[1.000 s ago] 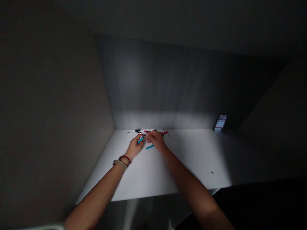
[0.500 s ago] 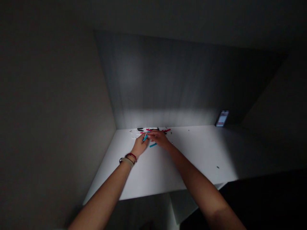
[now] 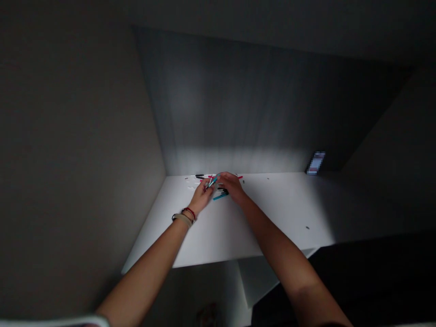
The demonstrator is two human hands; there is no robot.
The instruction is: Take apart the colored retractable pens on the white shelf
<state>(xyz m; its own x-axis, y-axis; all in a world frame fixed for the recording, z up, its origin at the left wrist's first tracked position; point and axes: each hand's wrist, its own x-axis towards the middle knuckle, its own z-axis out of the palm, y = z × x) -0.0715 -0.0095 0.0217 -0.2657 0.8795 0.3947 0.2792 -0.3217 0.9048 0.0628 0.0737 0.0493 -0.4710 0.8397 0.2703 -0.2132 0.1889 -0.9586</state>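
My left hand [image 3: 201, 197], with a band and a red bracelet at its wrist, is closed around the lower part of a slim blue pen [image 3: 213, 180]. Fingers of my right hand [image 3: 233, 185] are closed at the pen's upper end. Just below the right hand, another blue pen piece [image 3: 218, 197] lies on the white tabletop [image 3: 218, 236] beside several black pen pieces [image 3: 223, 191]. Behind the hands are more black pieces [image 3: 200, 175] and red pieces [image 3: 240, 177], partly hidden by the fingers.
A phone [image 3: 315, 163] leans against the grey back panel [image 3: 238, 100] at the right. A small dark bit [image 3: 307, 227] lies near the table's front right. The left wall [image 3: 78, 136] borders the table. Small clear or white pieces [image 3: 190, 187] lie left of my hands.
The blue pen now slants up from my left hand to my right fingers. My right hand has turned and shifted slightly right, uncovering black pieces. The whole view has tilted a little.
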